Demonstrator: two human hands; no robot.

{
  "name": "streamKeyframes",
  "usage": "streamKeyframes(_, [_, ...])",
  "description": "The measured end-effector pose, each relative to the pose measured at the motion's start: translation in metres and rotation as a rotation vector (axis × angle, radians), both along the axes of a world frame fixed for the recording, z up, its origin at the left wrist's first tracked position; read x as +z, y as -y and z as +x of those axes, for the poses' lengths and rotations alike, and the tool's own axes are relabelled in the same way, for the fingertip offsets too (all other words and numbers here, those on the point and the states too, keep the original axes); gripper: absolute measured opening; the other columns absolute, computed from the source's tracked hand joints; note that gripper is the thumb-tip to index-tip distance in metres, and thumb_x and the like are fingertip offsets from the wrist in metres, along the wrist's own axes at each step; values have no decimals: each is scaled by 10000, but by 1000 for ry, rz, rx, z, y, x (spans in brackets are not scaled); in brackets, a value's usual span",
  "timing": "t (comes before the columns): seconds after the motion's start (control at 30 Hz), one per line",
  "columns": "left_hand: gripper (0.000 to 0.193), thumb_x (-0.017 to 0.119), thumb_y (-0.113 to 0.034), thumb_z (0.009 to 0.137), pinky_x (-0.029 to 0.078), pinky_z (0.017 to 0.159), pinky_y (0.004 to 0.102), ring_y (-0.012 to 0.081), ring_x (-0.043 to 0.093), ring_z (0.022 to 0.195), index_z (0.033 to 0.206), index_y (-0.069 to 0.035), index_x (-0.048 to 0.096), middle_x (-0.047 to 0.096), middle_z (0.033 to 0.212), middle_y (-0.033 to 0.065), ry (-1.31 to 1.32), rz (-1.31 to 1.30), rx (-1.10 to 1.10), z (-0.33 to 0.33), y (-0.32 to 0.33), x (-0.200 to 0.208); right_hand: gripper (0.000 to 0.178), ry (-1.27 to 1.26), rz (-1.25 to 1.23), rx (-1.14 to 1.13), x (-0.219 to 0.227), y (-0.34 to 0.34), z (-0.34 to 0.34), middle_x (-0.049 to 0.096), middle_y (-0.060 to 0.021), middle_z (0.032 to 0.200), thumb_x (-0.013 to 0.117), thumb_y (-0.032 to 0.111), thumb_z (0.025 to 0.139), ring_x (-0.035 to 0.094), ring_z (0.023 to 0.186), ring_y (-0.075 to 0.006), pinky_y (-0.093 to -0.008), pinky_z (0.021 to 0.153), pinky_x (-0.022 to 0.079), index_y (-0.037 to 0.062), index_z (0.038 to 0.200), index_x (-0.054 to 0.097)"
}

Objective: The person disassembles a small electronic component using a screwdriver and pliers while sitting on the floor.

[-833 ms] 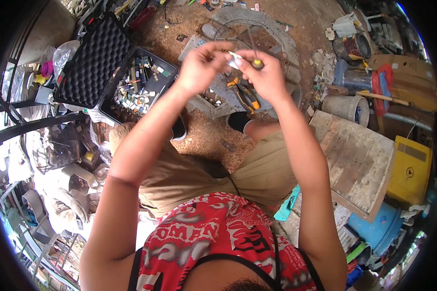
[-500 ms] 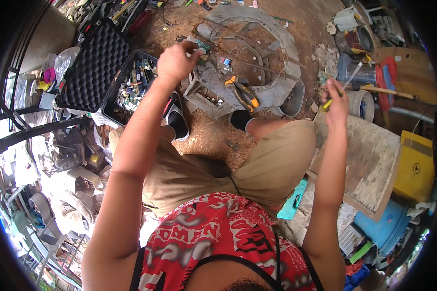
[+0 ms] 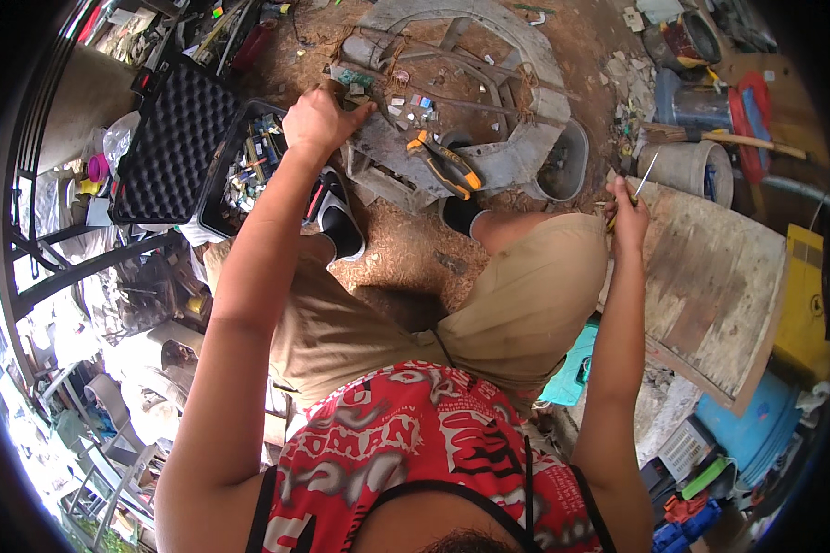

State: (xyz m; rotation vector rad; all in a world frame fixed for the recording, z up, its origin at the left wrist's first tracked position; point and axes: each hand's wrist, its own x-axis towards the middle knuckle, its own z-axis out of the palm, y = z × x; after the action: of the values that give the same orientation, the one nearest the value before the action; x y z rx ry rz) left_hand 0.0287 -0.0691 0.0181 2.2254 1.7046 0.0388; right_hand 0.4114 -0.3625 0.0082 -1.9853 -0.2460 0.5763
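Note:
My left hand (image 3: 319, 122) hovers at the left edge of a grey metal frame (image 3: 516, 173), with its thumb stretched away from its fingers and nothing visible held. A green circuit board (image 3: 354, 79) lies just beyond it. My right hand (image 3: 629, 221), out by my right knee, is closed round a slim yellow-handled tool with a thin metal blade (image 3: 648, 173) pointing up and away. Its exact kind is unclear. On the frame rest pliers (image 3: 446, 166) with orange and black handles. Several small chips and scraps (image 3: 420, 101) are scattered inside the frame's near-left part.
An open black case (image 3: 214, 198) with a foam-lined lid (image 3: 177, 138) holds circuit pieces on the left. To the right are a worn wooden board (image 3: 710, 276), a whitish bucket (image 3: 687, 170), a yellow panel (image 3: 800, 300) and a blue tub (image 3: 752, 429). My feet stand before the frame.
My left hand has moved slightly left, and the small pale piece at its fingertips no longer shows. My right hand has come down toward my knee with the tool turned more upright.

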Motion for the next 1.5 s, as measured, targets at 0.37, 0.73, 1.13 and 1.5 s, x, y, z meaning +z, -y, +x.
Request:
streamKeyframes(0.37, [556, 767, -518, 694, 539, 866, 411, 321, 680, 982, 1044, -95, 681, 699, 1047, 142, 19, 13, 47, -15, 9, -3, 409, 58, 111, 196, 81, -51, -47, 695, -80, 1034, 692, 299, 925, 509, 636, -60, -215, 561, 409, 2, 1203, 646])
streamKeyframes(0.73, [460, 817, -51, 659, 530, 696, 249, 94, 636, 709, 1089, -18, 656, 692, 868, 36, 1055, 188, -331, -8, 55, 41, 303, -42, 215, 705, 106, -128, -189, 650, 25, 804, 736, 272, 883, 567, 646, -47, -202, 574, 459, 80, 1117, 718])
streamKeyframes(1.13, [491, 831, -79, 665, 526, 656, 249, 86, 624, 674, 1117, -23, 649, 681, 821, 15, 1127, 101, -292, -21, 58, 52, 163, -293, 323, 877, 89, -171, -221, 640, 7, 772, 702, 109, 900, 552, 642, -45, -202, 574, 449, 7, 1027, 691])
streamKeyframes(1.5, [278, 714, 37, 851, 534, 748, 211, 72, 660, 866, 1099, -10, 598, 688, 1016, 94, 1711, -502, -136, -12, 54, 43, 153, -158, 387, 1050, 100, -194, -201, 657, 3, 789, 650, 99, 924, 561, 669, -49, -211, 603, 468, 3, 1030, 703])
